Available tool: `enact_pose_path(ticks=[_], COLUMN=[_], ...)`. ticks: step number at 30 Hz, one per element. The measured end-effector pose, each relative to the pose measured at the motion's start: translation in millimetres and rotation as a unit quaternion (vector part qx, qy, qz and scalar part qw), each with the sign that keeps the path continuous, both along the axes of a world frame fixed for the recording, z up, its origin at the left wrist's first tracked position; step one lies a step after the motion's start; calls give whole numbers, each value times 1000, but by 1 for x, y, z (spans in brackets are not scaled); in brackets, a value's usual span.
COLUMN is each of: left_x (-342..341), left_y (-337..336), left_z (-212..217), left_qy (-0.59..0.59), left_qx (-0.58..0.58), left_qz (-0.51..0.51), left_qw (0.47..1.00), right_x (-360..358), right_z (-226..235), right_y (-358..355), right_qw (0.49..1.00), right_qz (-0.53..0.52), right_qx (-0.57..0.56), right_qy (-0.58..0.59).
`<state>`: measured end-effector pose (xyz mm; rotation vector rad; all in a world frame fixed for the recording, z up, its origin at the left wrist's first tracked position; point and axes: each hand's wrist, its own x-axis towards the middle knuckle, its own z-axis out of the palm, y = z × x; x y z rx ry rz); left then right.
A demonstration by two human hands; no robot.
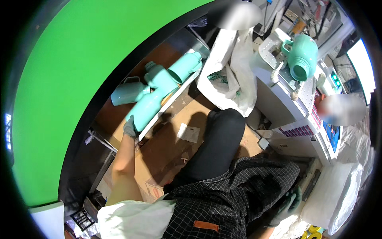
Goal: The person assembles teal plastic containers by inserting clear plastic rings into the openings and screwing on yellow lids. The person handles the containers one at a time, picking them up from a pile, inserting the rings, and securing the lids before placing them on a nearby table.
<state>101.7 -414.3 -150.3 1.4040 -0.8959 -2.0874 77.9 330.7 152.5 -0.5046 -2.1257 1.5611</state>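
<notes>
My left hand, in a grey glove, grips the near end of a mint-green thermos jug body. That body lies tilted in a shallow tray with a pale rim. Several more mint-green jug bodies lie around it: one with a handle to the left, one just beyond, and one at the far end. Low at my right side, my right hand wears a grey-green glove. Its fingers look stretched out along my checked apron, with nothing visible in them.
A white machine stands at the right with another mint-green jug lying on its perforated top. A white sack hangs open beyond my knee. White wrapped packs sit at the lower right. A large green panel fills the left.
</notes>
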Motion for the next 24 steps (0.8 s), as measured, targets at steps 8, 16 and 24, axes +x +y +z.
enact_pose_path(ticks=[8,16,24], left_x=[-50,-48,-53], left_y=[262,377,525], left_z=[276,300,330], left_qy=[29,99,329], left_qx=[-429,-645,-624], left_qz=[-304,-473,-657], left_qw=[850,592,266], right_x=[-79,-11,67], right_z=[-10,15,27], right_y=[-139,-52,-60], right_qw=[952,973,992], right_qz=[260,171,80], right_qx=[-158,-145,93], right_qy=[-37,47,-26])
